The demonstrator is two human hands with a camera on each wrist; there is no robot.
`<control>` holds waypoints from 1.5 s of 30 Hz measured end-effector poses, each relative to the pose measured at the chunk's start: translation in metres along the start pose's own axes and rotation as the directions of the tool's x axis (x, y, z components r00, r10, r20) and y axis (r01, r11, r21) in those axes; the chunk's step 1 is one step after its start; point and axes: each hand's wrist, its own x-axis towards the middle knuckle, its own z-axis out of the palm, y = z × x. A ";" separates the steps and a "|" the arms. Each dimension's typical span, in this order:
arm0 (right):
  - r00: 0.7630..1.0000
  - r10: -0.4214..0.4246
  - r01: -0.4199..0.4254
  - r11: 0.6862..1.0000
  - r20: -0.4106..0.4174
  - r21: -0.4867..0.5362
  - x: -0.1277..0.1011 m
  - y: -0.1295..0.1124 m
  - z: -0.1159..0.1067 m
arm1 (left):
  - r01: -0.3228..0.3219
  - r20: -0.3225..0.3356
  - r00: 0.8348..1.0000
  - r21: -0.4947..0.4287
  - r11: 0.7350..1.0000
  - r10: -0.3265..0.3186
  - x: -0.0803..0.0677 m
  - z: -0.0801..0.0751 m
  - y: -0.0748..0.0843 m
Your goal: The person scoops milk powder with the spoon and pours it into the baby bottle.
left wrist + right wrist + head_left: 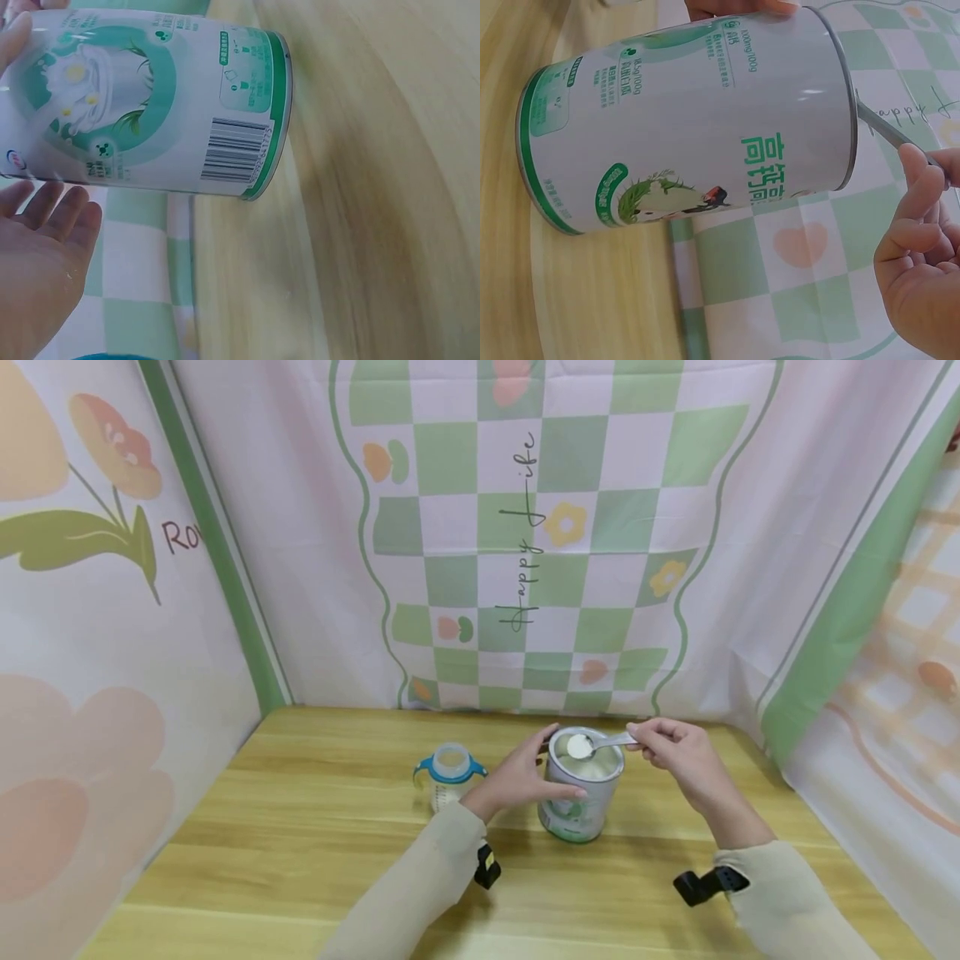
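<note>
An open milk powder can (573, 814), white with green print, stands upright on the table. My left hand (517, 779) grips it from the left, thumb on the near side and fingers round the far side. With thumb and fingertips my right hand (681, 760) pinches the handle of a metal spoon (618, 739). Its bowl carries white powder (578, 746) over the can's mouth, and more pale powder shows inside. In the right wrist view the spoon handle (892, 135) slants out past the can's rim; the bowl is hidden there.
Just left of my left hand stands a clear baby bottle (451, 767) with a blue collar and handles, lidless and partly hidden by the hand. Everything rests on a wooden table (300, 843). A checked curtain (502, 527) hangs behind the table's back edge, with printed cloth at both sides.
</note>
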 end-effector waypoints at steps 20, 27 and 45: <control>1.000 -0.003 0.004 0.999 0.031 -0.041 0.007 -0.016 0.015 | -0.078 -0.032 0.996 0.088 0.993 0.081 -0.010 -0.028 0.008; 0.999 -0.006 0.006 1.000 0.043 -0.022 0.012 -0.021 0.026 | -0.112 -0.044 0.992 0.126 0.986 0.118 -0.014 -0.040 0.011; 0.995 -0.035 0.031 0.999 0.094 0.044 0.022 -0.024 0.058 | -0.117 -0.080 0.988 0.148 0.982 0.130 -0.035 -0.073 0.014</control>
